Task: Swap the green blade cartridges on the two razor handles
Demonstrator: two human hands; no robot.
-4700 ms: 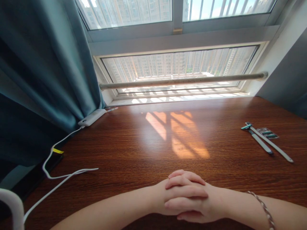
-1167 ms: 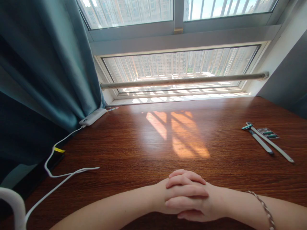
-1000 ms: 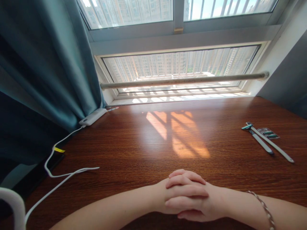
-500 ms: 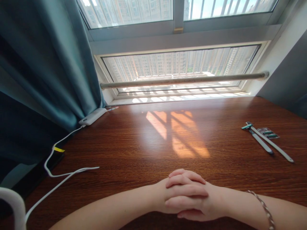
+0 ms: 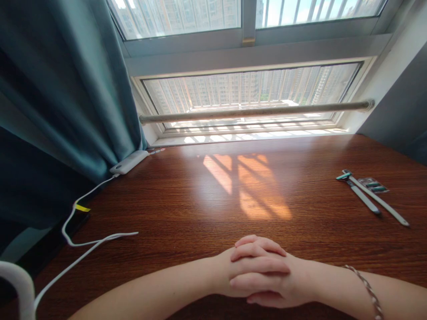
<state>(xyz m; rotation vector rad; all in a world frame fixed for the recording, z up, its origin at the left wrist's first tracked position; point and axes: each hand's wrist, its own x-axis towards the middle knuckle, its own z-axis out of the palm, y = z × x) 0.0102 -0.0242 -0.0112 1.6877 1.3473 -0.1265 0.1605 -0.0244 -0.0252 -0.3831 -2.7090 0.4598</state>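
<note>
My two hands rest clasped on the near edge of the brown wooden table. My right hand lies on top, its fingers pressed together and wrapped over my left hand, which is mostly covered. Neither hand holds an object. A thin bracelet circles my right wrist. Two razors lie side by side on the table far to the right, out of reach of my hands, with a small pack of blade cartridges beside them.
A white power bank lies at the table's back left by the teal curtain. Its white cable runs along the left edge. A white curved object shows at the bottom left. A rail crosses the window behind.
</note>
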